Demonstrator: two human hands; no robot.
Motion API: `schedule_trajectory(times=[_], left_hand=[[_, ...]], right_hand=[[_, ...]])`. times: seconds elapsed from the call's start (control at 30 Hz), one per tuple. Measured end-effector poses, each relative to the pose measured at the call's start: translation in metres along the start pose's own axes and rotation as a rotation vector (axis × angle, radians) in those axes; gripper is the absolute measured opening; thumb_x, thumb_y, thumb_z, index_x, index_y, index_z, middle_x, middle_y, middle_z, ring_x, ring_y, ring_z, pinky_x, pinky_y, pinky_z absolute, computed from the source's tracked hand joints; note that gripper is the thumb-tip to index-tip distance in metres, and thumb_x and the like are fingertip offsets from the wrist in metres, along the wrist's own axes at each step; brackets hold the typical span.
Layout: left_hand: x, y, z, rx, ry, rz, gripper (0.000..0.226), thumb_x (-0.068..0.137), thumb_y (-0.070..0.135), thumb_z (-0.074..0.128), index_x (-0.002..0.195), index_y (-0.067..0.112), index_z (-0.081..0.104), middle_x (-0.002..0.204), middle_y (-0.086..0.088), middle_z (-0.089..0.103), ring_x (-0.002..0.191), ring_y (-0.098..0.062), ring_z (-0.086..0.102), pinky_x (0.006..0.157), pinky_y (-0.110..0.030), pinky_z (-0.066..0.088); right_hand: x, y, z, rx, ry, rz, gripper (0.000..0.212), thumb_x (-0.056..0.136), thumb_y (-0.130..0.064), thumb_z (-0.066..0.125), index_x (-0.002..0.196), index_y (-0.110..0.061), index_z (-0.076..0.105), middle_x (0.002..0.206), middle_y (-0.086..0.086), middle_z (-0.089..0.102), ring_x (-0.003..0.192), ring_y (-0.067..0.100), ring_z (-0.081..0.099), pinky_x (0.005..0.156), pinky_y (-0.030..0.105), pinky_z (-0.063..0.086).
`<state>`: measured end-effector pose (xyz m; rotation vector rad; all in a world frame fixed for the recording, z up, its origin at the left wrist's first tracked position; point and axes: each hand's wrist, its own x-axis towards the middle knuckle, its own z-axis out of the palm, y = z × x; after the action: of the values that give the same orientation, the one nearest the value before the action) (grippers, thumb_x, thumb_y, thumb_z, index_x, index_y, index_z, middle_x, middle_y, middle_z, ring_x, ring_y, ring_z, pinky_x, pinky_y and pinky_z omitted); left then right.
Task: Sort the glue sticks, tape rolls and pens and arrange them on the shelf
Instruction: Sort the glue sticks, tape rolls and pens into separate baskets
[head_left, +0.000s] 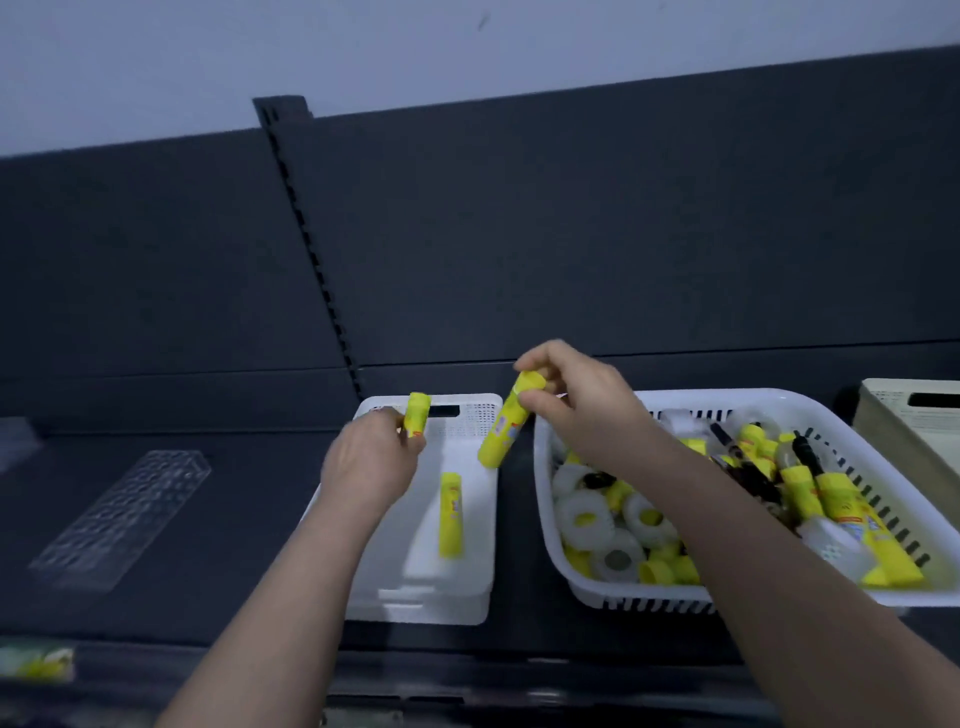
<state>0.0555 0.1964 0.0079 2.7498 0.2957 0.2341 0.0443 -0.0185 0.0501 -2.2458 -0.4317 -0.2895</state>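
Yellow glue-stick sorting is underway: above the small white basket (457, 605) our left hand (371, 462) grips one glue stick (416, 415), our right hand (576, 410) pinches a second glue stick (505, 426), and both next need laying inside.

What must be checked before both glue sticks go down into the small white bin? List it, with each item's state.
1. Grip of left hand on first glue stick: ok.
2. Pinch of right hand on second glue stick, near its cap: ok.
3. Room in small white bin: ok, only one lying glue stick inside.
4. Second glue stick above the bin, not the gap beside it: cannot tell, its lower end hangs at the right rim.
5. Caps firmly on: cannot tell.
6. Sorting of large basket finished: not ok, tape rolls, pens and glue sticks lie mixed.
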Motion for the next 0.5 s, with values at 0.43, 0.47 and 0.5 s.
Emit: schedule_trajectory(times=[0.43, 0.47, 0.5], left_hand=[[0.005, -0.058, 0.010, 0.054, -0.199, 0.039, 0.031, 0.087, 0.031, 0.059, 0.110, 0.011, 0.060, 0.107, -0.007, 0.064, 0.097, -0.027, 0.060, 0.074, -0.032, 0.049], [0.005, -0.058, 0.011, 0.062, -0.205, 0.057, 0.033, 0.087, 0.032, 0.060, 0.112, 0.011, 0.059, 0.108, -0.007, 0.063, 0.098, -0.026, 0.060, 0.075, -0.032, 0.049], [0.006, -0.058, 0.013, 0.072, -0.214, 0.069, 0.035, 0.087, 0.032, 0.061, 0.115, 0.011, 0.058, 0.109, -0.006, 0.063, 0.098, -0.025, 0.060, 0.075, -0.032, 0.049]], right_hand=[[0.034, -0.002, 0.130, -0.634, -0.374, 0.084, 0.029, 0.095, -0.022, 0.043, 0.115, -0.031, 0.061, 0.122, -0.006, 0.061, 0.116, 0.018, 0.053, 0.093, 0.038, 0.029], [0.034, 0.000, 0.132, -0.694, -0.360, 0.074, 0.028, 0.094, -0.021, 0.044, 0.113, -0.030, 0.063, 0.118, -0.006, 0.063, 0.113, 0.019, 0.054, 0.090, 0.038, 0.029], [0.034, 0.002, 0.132, -0.744, -0.345, 0.063, 0.027, 0.094, -0.021, 0.045, 0.112, -0.030, 0.063, 0.116, -0.006, 0.064, 0.112, 0.019, 0.054, 0.089, 0.038, 0.029]])
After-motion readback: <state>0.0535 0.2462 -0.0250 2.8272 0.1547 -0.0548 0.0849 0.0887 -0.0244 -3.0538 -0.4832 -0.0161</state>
